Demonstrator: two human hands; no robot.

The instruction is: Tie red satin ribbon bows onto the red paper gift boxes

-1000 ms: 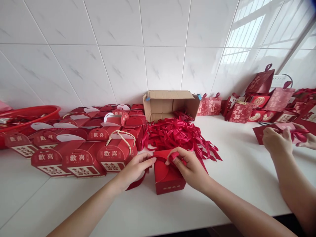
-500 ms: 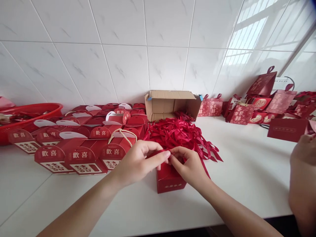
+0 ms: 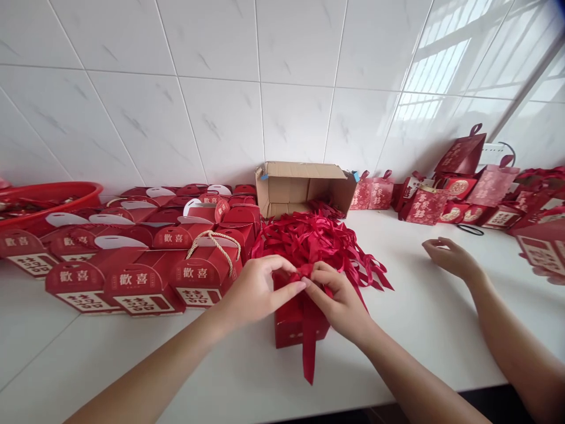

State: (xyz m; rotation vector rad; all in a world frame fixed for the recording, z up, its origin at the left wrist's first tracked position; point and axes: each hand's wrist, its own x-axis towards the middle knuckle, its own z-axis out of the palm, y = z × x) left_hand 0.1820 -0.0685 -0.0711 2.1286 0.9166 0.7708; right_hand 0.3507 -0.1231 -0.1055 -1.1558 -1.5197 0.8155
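Over a small red gift box (image 3: 288, 324), my left hand (image 3: 256, 288) pinches a red ribbon (image 3: 309, 347) between thumb and fingers. My right hand (image 3: 338, 297) closes on the same ribbon, its fingertips meeting those of the left. One ribbon end hangs down the box's front face and past its lower edge. My fingers partly hide the box top and the bunched ribbon there. Just behind, a heap of loose red ribbons (image 3: 313, 235) lies on the white table (image 3: 212, 365).
Rows of red gift boxes (image 3: 136, 282) stand at left, by a red basin (image 3: 57, 203). An open cardboard box (image 3: 282, 191) lies behind the ribbons. More red boxes (image 3: 424, 206) are stacked back right. Another person's hand (image 3: 454, 259) reaches in at right, near a black loop (image 3: 470, 229).
A ribbon end now hangs over the front of the box. My hands stay together at its top. The other person's arm has moved in over the table, and their red box has shifted right.
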